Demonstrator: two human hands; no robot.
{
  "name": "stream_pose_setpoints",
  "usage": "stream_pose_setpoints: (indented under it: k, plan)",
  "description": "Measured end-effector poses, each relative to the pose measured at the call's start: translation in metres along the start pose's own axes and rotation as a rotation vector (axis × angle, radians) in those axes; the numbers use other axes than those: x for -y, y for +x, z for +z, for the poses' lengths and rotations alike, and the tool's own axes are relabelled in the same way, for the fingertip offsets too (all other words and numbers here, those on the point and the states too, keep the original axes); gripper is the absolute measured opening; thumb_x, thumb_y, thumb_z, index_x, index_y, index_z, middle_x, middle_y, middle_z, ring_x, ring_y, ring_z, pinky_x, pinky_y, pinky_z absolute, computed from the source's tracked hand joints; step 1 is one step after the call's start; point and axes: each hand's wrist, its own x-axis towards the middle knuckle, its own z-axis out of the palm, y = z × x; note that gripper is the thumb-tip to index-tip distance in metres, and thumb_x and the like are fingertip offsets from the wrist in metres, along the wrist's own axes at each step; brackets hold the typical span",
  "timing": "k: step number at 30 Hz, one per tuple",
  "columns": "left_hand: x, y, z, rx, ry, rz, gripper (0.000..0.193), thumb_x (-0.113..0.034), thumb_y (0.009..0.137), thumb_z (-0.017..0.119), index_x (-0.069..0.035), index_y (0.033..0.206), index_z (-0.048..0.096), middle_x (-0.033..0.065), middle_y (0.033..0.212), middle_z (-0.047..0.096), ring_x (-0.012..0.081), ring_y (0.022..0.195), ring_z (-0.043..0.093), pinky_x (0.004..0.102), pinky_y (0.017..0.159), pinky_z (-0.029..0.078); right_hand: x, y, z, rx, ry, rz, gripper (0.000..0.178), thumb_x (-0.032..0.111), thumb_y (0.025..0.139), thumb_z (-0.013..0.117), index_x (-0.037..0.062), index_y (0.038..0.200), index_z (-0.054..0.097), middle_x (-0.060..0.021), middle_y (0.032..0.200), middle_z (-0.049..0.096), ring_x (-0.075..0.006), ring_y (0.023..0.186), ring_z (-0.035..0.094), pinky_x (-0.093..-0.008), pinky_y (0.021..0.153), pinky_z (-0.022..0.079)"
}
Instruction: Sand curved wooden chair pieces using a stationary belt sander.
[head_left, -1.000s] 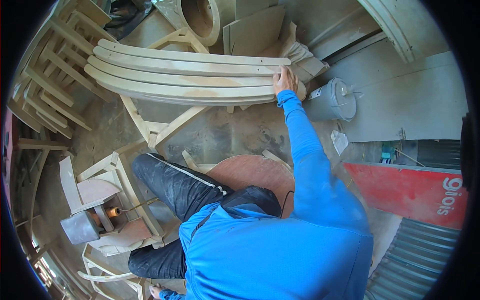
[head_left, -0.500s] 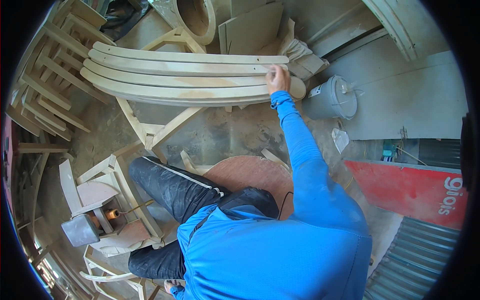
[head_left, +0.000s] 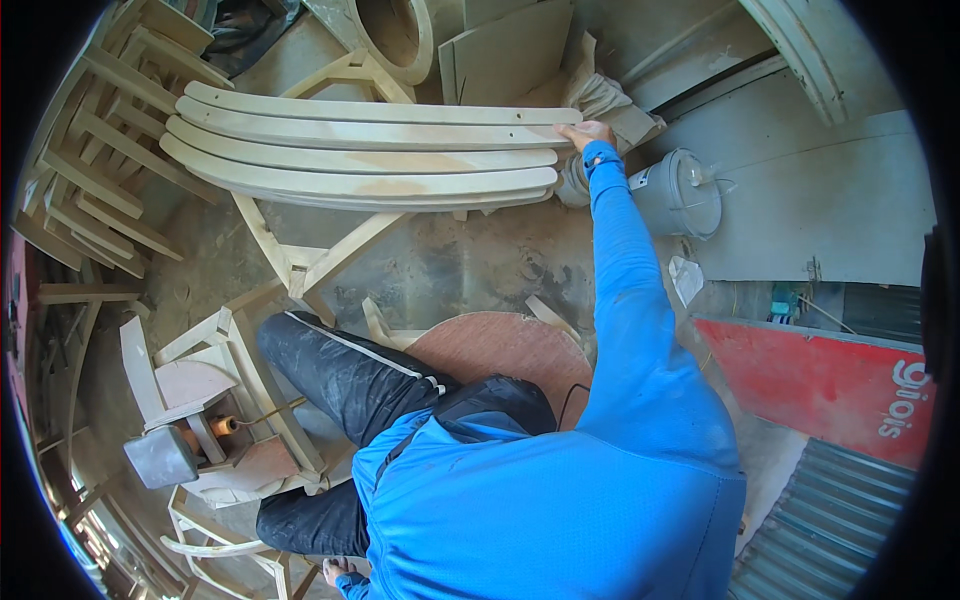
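Observation:
Several pale, curved wooden slats [head_left: 370, 160] lie side by side across a wooden trestle [head_left: 340, 268]. At their right end, my right hand [head_left: 587, 133] is closed on the tip of one slat, second from the far side; its thumb reaches over the wood and part of the fingers is hidden. That arm stretches forward. Low in the picture, my left hand [head_left: 337, 570] hangs beside a small wooden frame [head_left: 225, 545]. Its fingers look loosely apart with nothing in them, though they show small.
A grey lidded bucket [head_left: 685, 195] stands right of the slats. Stacked wooden frames [head_left: 110, 160] fill the far left. Near my legs are a round reddish board [head_left: 505, 345] and a wooden frame bearing a grey-and-orange device [head_left: 165, 458]. A red panel [head_left: 815, 385] lies at right.
My right hand has moved right and slightly away, from over the middle slats to the tip of one. The left hand has shifted slightly left. The slats have hardly moved.

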Motion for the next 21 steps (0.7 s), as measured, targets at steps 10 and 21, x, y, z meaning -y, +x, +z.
stream_pose_setpoints:
  k: [10, 21]
  plan:
    - [0.018, -0.008, -0.003, -0.012, 0.133, -0.022, 0.041, -0.038, 0.099, 0.056, -0.012, 0.13, 0.063, 0.0124, 0.122, 0.068, 0.0275, 0.1, 0.068, 0.0391, 0.079, 0.058, 0.004, 0.001, 0.001, 0.109, 0.348, 0.162, 0.053, 0.024, 0.069, 0.094, -0.005, 0.108, 0.073, -0.0152, 0.085, 0.076, -0.0173, 0.059, 0.071, -0.0296, 0.056, 0.061]
    - [0.056, -0.007, 0.012, -0.011, 0.24, -0.061, 0.041, -0.04, 0.098, 0.058, -0.012, 0.126, 0.067, 0.0131, 0.117, 0.071, 0.0277, 0.093, 0.071, 0.0397, 0.073, 0.06, -0.01, -0.005, 0.008, -0.036, 0.57, 0.195, 0.025, 0.016, 0.088, 0.072, -0.0039, 0.103, 0.076, -0.0159, 0.086, 0.076, -0.0188, 0.056, 0.07, -0.0309, 0.051, 0.059]
